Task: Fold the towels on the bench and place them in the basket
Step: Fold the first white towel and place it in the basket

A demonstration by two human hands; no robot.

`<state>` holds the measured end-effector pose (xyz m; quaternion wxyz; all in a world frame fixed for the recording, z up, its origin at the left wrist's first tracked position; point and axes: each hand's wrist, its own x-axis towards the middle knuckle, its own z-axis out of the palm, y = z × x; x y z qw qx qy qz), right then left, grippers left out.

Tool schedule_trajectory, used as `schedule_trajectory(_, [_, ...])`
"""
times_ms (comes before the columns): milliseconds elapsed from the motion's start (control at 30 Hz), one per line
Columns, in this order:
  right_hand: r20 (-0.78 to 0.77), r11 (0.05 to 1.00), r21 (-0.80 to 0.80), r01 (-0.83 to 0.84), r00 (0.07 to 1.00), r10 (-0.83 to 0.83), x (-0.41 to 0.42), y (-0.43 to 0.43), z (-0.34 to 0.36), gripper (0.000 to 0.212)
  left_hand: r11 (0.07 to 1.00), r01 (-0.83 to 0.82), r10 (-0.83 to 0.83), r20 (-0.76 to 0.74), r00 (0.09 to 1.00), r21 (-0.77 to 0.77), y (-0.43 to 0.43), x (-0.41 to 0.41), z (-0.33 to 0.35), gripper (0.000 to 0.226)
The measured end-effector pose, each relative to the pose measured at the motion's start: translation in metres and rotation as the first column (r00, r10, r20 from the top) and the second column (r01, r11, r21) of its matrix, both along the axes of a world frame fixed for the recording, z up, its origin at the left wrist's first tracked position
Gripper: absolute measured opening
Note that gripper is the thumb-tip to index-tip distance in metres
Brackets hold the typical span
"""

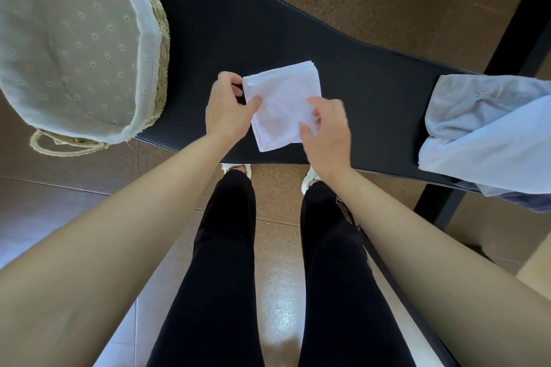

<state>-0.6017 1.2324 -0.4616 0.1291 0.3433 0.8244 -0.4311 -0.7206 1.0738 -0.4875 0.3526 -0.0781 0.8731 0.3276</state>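
Note:
A small white towel, folded into a thick square, lies on the black bench in the middle of the head view. My left hand pinches its left edge, thumb on top and fingers curled under. My right hand pinches the towel's lower right corner. The woven basket with a pale fabric liner stands on the bench's left end, and nothing shows inside it.
A pile of unfolded pale blue towels hangs over the bench's right end. The bench's black frame leg runs down at the right. My legs in black trousers stand close to the bench's front edge on a brown tiled floor.

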Motion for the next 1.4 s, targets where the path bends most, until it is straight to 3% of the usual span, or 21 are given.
schedule_trajectory(100, [0.161,0.987,-0.042,0.153,0.976,-0.144,0.009,0.018,-0.005,0.057,0.979,0.202,-0.206,-0.176,0.963,-0.039,0.005,0.002,-0.001,0.065])
schedule_trajectory(233, [0.297,0.977,-0.163,0.135,0.951,-0.082,0.008,0.025,-0.012,0.043,0.901,0.415,-0.43,-0.13,0.893,-0.131,0.013,-0.003,-0.004,0.077])
schedule_trajectory(533, [0.342,0.978,-0.202,0.044,0.939,0.029,-0.007,0.034,-0.014,0.024,0.889,0.415,-0.414,0.045,0.909,-0.196,0.026,-0.02,0.002,0.055])
schedule_trajectory(633, [0.305,0.973,-0.202,0.107,0.951,-0.041,-0.006,0.037,-0.008,0.02,0.935,0.329,-0.325,0.051,0.944,-0.132,0.025,-0.016,0.004,0.044])
schedule_trajectory(733, [0.235,0.962,-0.217,0.168,0.965,-0.115,-0.006,0.042,0.001,0.024,0.992,0.075,-0.093,0.187,0.978,0.102,0.023,-0.014,0.007,0.038])
schedule_trajectory(867, [0.133,0.958,-0.252,0.136,0.986,-0.105,-0.007,0.05,0.011,0.042,0.952,-0.198,0.103,0.361,0.927,0.235,0.017,-0.019,0.012,0.035])
schedule_trajectory(1000, [0.022,0.992,-0.125,-0.029,0.999,0.032,-0.009,0.049,0.006,0.039,0.957,-0.223,0.138,0.388,0.912,0.184,0.017,-0.018,0.005,0.039])
schedule_trajectory(1133, [-0.083,0.955,0.112,-0.276,0.955,0.286,-0.008,0.048,-0.003,0.037,0.995,-0.059,0.041,0.21,0.977,0.079,0.016,-0.015,-0.004,0.029])
schedule_trajectory(1267, [-0.114,0.776,0.396,-0.492,0.812,0.573,-0.001,0.046,-0.012,0.043,0.997,0.068,-0.066,0.052,0.996,-0.04,0.011,-0.016,-0.006,0.023])
schedule_trajectory(1400, [-0.009,0.56,0.589,-0.583,0.688,0.726,0.003,0.037,-0.019,0.05,0.996,-0.076,0.068,0.177,0.982,0.04,0.003,-0.022,-0.008,0.018])
